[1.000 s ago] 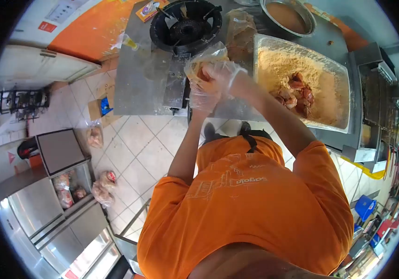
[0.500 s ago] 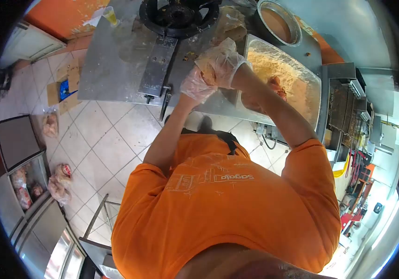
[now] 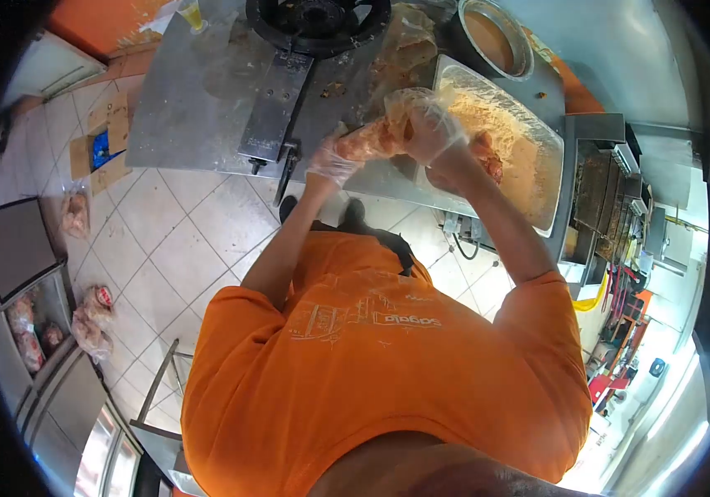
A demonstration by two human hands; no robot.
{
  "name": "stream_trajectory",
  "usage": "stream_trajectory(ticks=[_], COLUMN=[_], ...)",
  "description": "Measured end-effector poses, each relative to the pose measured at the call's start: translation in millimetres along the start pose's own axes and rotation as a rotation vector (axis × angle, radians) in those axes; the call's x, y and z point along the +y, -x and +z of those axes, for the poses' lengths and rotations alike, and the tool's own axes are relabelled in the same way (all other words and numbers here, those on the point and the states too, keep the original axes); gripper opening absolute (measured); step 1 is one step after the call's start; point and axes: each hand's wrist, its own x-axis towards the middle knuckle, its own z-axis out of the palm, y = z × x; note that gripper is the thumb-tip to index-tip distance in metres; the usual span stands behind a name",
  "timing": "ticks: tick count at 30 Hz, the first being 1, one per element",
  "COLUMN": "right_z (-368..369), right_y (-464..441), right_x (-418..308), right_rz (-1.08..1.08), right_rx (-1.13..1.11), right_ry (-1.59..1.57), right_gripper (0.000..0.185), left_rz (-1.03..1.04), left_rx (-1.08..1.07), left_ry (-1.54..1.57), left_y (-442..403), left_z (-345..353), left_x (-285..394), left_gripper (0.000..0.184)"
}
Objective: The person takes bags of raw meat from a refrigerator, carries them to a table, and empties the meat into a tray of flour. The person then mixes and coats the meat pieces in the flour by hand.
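Note:
A pinkish piece of raw meat (image 3: 369,141), likely chicken, stretches between my two hands above the front edge of the metal table. My left hand (image 3: 334,159), in a clear plastic glove, is closed around its left end. Gloved the same way, my right hand (image 3: 434,131) grips the other end, beside the left rim of a white tub (image 3: 555,178). Pale flour (image 3: 496,116) fills the tub, and reddish meat pieces (image 3: 485,155) lie in it, partly hidden by my right arm. The right fingertips are hard to make out through the crumpled plastic.
A black gas burner (image 3: 318,25) stands at the back of the metal table (image 3: 198,99). Behind the tub is a pot of brownish liquid (image 3: 489,41). Bagged meat (image 3: 94,321) and an open cardboard box (image 3: 105,153) rest on the tiled floor to the left.
My hands have moved apart, the left one to the left and the right one to the right. More of the meat now shows between them.

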Motion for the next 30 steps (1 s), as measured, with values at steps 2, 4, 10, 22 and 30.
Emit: stream_trajectory(ticks=[2, 4, 10, 22, 30], right_z=[-2, -5, -61, 102, 66], right_y=[4, 6, 50, 112, 119], right_x=[2, 2, 15, 184, 163], right_rz=[-0.053, -0.106, 0.178, 0.633, 0.105], right_rx=[0.085, 0.180, 0.262, 0.550, 0.522], right_ry=[-0.052, -0.115, -0.352, -0.823, -0.993], right_gripper=[0.037, 0.039, 0.043, 0.028, 0.061], left_rz=[-0.060, -0.191, 0.054, -0.299, -0.495], left_rx=[-0.111, -0.108, -0.038, -0.158, -0.089], left_ry=[0.490, 0.573, 0.086, 0.630, 0.563], left_y=[-9, -15, -11, -50, -41], left_z=[-1, -5, -6, 64, 92], left_x=[-15, -14, 106, 133, 147], left_gripper=[0.073, 0.076, 0.069, 0.048, 0.039])
